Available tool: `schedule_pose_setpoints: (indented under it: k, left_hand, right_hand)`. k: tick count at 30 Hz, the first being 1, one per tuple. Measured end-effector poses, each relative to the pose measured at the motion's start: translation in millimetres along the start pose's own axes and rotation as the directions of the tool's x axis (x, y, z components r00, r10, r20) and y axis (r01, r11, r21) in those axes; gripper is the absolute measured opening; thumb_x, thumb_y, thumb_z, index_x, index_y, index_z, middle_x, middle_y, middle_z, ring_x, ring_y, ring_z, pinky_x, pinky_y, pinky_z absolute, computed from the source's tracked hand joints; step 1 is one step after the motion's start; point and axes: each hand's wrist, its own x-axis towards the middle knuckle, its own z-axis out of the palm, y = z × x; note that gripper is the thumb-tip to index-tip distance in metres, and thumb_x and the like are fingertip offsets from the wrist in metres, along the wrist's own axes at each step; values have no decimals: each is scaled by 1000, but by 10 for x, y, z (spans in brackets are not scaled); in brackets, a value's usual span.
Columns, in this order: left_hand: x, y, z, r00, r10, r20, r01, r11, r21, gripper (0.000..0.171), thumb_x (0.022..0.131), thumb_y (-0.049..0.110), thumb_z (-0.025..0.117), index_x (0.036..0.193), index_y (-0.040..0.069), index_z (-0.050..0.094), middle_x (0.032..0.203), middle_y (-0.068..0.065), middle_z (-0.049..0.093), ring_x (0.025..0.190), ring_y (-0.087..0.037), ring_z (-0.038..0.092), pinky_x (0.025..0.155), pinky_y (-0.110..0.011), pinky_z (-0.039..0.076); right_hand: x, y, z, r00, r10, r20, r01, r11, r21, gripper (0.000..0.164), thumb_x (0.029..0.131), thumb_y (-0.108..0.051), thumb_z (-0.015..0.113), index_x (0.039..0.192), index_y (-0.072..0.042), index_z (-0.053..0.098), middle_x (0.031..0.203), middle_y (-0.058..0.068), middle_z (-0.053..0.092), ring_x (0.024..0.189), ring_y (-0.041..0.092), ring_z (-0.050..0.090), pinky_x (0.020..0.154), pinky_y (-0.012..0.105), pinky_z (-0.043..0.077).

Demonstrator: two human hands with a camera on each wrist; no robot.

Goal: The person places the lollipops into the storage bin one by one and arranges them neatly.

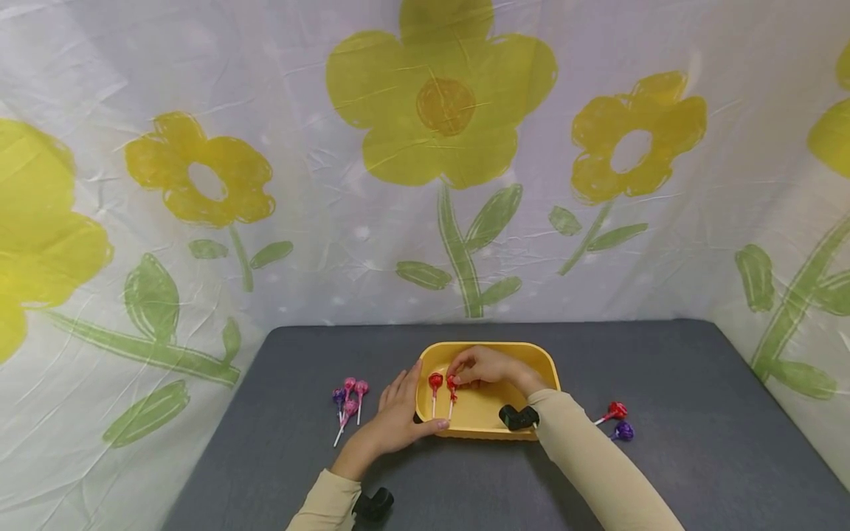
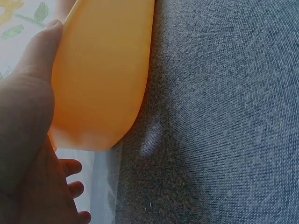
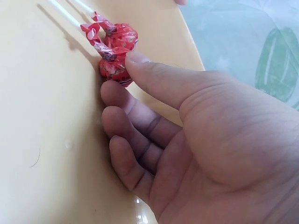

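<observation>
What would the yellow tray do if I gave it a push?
The yellow tray would probably slide rather than tip, because it looks wide and low. Its rim looks thin, so it's likely light. It might feel a bit slippery, since its wall looks smooth.

The tray (image 1: 486, 404) is yellow, lollipops (image 1: 434, 380) near its left edge red, tabletop (image 1: 265, 464) dark grey, backdrop (image 1: 325, 251) white with yellow flowers (image 1: 385, 81).

Left grip (image 1: 396, 417): fingers extended, thumb spread apart; right grip (image 1: 490, 366): thumb and index pinching, remaining fingers bent; forearms (image 1: 594, 453) angled inward.
</observation>
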Motion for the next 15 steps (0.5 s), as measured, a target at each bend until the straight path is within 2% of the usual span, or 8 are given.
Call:
schedule_pose_setpoints:
  k: [15]
  left_hand:
    - [15,-11,9,1000,2,-5,-2,1000,2,117,81,65,68,160,14,-1,165,-17,20,153,-41,14,119,-68,12]
  right_hand:
    - [-10,-10,11,1000,22,-16,-22,1000,14,21,95,-13,63,112,-2,68,80,6,61,61,14,49,56,23,40]
